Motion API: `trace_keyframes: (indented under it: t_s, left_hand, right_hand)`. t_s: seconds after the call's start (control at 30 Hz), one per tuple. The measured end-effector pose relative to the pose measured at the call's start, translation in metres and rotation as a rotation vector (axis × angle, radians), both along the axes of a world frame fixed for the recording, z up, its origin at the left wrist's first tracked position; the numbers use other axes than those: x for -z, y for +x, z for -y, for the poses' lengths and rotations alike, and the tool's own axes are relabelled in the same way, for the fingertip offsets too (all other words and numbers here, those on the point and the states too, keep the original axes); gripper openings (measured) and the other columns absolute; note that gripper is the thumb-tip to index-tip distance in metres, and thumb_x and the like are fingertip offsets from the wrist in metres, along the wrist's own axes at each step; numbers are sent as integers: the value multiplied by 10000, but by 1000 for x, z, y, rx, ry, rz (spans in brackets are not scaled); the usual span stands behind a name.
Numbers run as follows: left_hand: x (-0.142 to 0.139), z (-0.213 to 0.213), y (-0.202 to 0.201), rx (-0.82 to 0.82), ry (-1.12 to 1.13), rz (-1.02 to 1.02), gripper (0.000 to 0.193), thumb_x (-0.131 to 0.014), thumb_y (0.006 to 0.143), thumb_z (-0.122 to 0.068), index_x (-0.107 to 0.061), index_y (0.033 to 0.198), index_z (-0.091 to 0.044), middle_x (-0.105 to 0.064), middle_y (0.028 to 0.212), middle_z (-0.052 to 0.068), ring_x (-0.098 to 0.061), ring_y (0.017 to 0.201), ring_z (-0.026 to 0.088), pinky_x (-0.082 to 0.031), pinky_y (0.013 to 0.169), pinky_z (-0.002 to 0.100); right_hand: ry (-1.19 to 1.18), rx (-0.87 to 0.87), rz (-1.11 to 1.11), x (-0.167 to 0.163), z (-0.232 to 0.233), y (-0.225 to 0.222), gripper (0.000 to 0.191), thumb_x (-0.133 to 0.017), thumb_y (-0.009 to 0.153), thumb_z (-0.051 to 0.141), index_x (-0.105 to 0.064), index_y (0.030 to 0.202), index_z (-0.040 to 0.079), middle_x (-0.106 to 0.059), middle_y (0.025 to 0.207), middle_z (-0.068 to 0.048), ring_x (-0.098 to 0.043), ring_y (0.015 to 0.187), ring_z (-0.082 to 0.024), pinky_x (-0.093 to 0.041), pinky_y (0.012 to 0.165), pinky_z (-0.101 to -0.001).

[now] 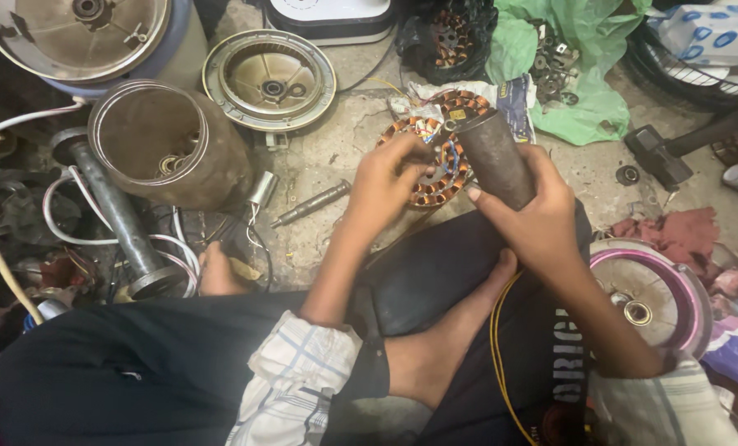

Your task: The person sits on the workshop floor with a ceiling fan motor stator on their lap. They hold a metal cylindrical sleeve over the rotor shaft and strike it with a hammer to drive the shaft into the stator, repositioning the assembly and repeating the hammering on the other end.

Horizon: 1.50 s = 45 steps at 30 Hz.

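Resting flat on the concrete floor (336,157) just ahead of the crossed legs: round copper-wound motor stator with orange coils and a tangle of thin wires (435,153). Lies directly beyond both sets of fingers, roughly midway between them. Left hand (385,186) on its near-left edge, fingers curled narrow and pinching at the windings or wires; exact thing pinched not resolvable. Right hand (534,211) wrapped closed around a dark grey metal cylinder (494,157), long axis tilted, upper end leaning up-left so that it overlaps the stator's right rim. Contact between cylinder and stator not confirmed. Left hand nearer to the coil centre; right hand offset to the right.

Hidden or unclear: stator's near half covered by the left fingers, right rim by the cylinder; cylinder's lower end buried in the palm. Yellow wire (497,347) running down across the lap, both ends out of sight. Nearby on the floor, left of the stator: small steel shaft (311,204) and rusty brown cylindrical housing (166,144).
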<state>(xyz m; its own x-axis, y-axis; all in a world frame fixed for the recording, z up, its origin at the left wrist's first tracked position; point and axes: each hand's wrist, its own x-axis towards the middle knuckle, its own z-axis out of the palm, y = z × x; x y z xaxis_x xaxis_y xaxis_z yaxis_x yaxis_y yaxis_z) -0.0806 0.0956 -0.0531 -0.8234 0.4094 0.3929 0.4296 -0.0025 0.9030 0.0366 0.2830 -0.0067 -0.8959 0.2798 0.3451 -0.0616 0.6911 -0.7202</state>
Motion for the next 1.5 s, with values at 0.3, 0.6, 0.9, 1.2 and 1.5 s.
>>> trace_keyframes:
  t_s: [0.3,0.6,0.9,1.2,1.5]
  left_hand:
    - [3,2,2,-138,-196,-268,156,-729,813,-33,-669,952,-66,-727,961,89,-659,952,329,-514,838,431]
    - [-2,3,5,-135,-163,-107,163,-743,842,-86,-701,998,-101,-743,969,56,-720,869,245,-562,762,361]
    - [-3,5,0,-54,-45,-22,217,-722,855,10,-688,1065,-36,-745,1031,92,-775,918,167,-603,777,290]
    - [2,5,-2,4,-7,-58,169,-726,869,15,-659,1021,-19,-716,998,99,-732,937,205,-581,808,328]
    - [7,3,-1,-77,-1,-178,224,-716,865,13,-623,1067,-17,-703,1039,136,-707,994,281,-549,866,367]
  right_hand:
    - [-23,-6,-2,13,-1,2,680,-866,813,213,-550,1353,-51,-697,1143,-163,-677,1056,-187,-534,937,-338]
    - [-13,7,-13,9,1,5,663,-861,815,210,-554,1343,-48,-697,1144,-159,-681,1050,-186,-539,930,-339]
    - [-117,-20,-18,6,0,7,604,-836,837,177,-567,1329,-47,-692,1164,-124,-654,1070,-150,-528,949,-307]
    - [-100,-11,-11,8,0,9,671,-855,822,210,-537,1345,-64,-694,1150,-145,-663,1065,-165,-526,941,-315]
    - [-55,-38,-5,6,7,2,646,-859,819,216,-558,1331,-39,-704,1124,-154,-674,1050,-181,-534,937,-335]
